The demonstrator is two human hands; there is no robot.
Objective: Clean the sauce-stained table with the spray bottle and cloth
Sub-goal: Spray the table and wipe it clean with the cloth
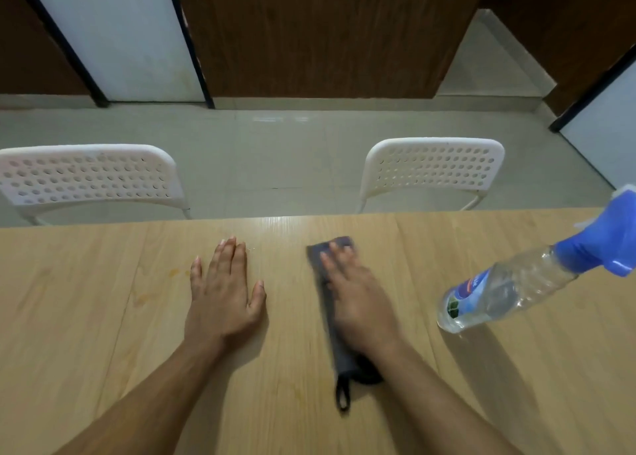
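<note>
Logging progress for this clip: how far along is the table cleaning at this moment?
Midway. The spray bottle stands set down on the table, untouched. In hand: the right hand presses the grey cloth flat, blurred as if wiping, while the left hand rests flat. Left: faint orange stains remain beside the left hand, not under the cloth.

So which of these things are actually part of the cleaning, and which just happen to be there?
Part of the job:
- grey cloth, pressed flat under the right hand
- spray bottle, standing on the table untouched
- orange sauce stains on the table
- left hand, resting flat on the table

Just there:
- two white chairs behind the table
</note>
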